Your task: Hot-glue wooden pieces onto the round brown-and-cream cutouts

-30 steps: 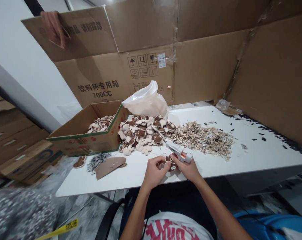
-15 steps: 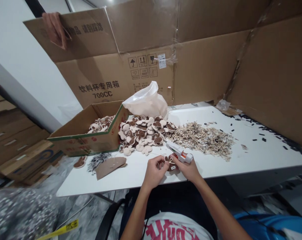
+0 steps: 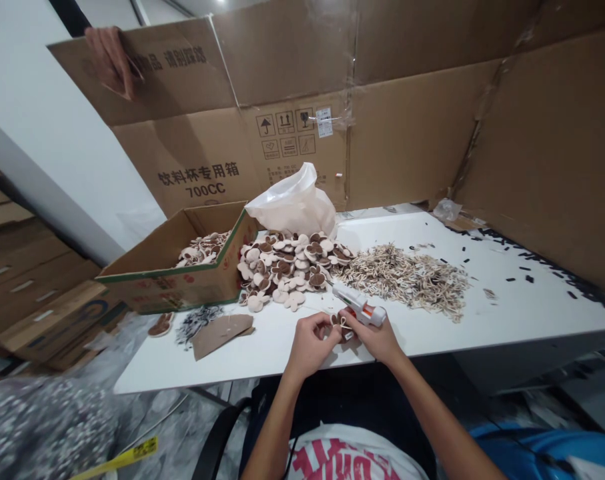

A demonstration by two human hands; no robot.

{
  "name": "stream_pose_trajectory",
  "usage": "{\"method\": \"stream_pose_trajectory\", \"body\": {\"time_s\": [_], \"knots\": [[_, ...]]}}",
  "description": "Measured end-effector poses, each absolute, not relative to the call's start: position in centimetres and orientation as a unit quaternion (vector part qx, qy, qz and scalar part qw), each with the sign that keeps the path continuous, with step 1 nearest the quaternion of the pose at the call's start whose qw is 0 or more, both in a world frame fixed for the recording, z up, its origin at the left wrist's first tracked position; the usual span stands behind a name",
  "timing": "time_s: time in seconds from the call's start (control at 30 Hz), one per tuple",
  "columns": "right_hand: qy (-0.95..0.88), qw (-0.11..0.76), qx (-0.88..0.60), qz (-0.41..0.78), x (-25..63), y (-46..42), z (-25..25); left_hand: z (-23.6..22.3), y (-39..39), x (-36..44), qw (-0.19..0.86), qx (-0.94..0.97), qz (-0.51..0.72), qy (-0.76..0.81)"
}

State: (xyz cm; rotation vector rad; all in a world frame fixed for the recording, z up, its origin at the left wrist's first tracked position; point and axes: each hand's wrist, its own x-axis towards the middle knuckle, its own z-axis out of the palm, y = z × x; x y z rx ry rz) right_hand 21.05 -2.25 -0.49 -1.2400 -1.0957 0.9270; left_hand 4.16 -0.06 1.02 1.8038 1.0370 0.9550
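Note:
Close to the table's front edge, my left hand [image 3: 309,343] is closed, thumb and fingers pinching a small brown felt piece [image 3: 337,321]. A thin cream cord bow [image 3: 343,323] lies on the piece, and a small white tag shows at its lower side. My right hand [image 3: 379,341] is closed around a white glue gun [image 3: 356,303] with orange inside; its nozzle points up and left. Right fingertips also meet the felt piece's right side. Beyond the hands lies a heap of cream and brown felt shapes [image 3: 287,267], with a pile of cream cord bows [image 3: 407,277] to its right.
An open carton [image 3: 182,287] of felt shapes stands left. A white plastic bag [image 3: 297,200] sits behind the heap. Cardboard walls [image 3: 407,133] enclose the back and right. Black bits [image 3: 529,279], a brown cardboard scrap [image 3: 222,335] and another person's hand [image 3: 112,60] are visible.
The felt piece and its bow have shifted very slightly between my fingers. Both hands and the glue gun stay in nearly the same place.

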Motion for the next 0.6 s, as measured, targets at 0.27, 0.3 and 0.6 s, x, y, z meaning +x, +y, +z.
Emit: {"method": "stream_pose_trajectory", "body": {"time_s": [0.27,0.3,0.6], "knots": [[-0.464,0.579,-0.53,0.41,21.1,-2.11,-0.8,0.93,-0.07,4.11,0.407,0.722,0.379,0.411],[-0.466,0.577,-0.528,0.413,21.14,-2.11,-0.84,0.92,-0.07,4.12,0.405,0.723,0.379,0.411],[-0.491,0.564,-0.526,0.406,21.37,-1.96,-1.12,0.65,0.03,4.2,0.418,0.709,0.38,0.423]]}}
